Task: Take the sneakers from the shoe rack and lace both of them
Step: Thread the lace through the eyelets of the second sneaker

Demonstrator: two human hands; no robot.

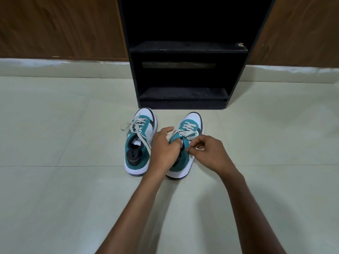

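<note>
Two sneakers are seen side by side on the pale tiled floor [55,143], just in front of a black shoe rack [183,74] that stands against a brown wooden wall [55,28]. Both have toes pointed far, toward the rack, and heels near. The rack's shelves are seen bare.

The left sneaker [140,143], teal, white and black with a white sole, is laced up, and its beige lace [131,124] is tied in a loose bow whose loops and ends spill to the left and down over the shoe's right side. No hand touches it.

The right sneaker [185,143] is laced through its far eyelets, with the lace [187,132] crossing over the tongue. The left hand [165,147] is laid on the left side of this shoe, fingers curled narrowly at the collar, with the thumb tucked at the shoe's opening; whether a lace end is gripped by it cannot be told. The right hand [207,153] is held at the right side of the same shoe, fingers pinched narrowly together at the upper eyelets, where the lace runs toward them; the lace end appears to be held in the pinch, though the contact is partly hidden.

Both bare forearms are stretched in from the near edge.
</note>
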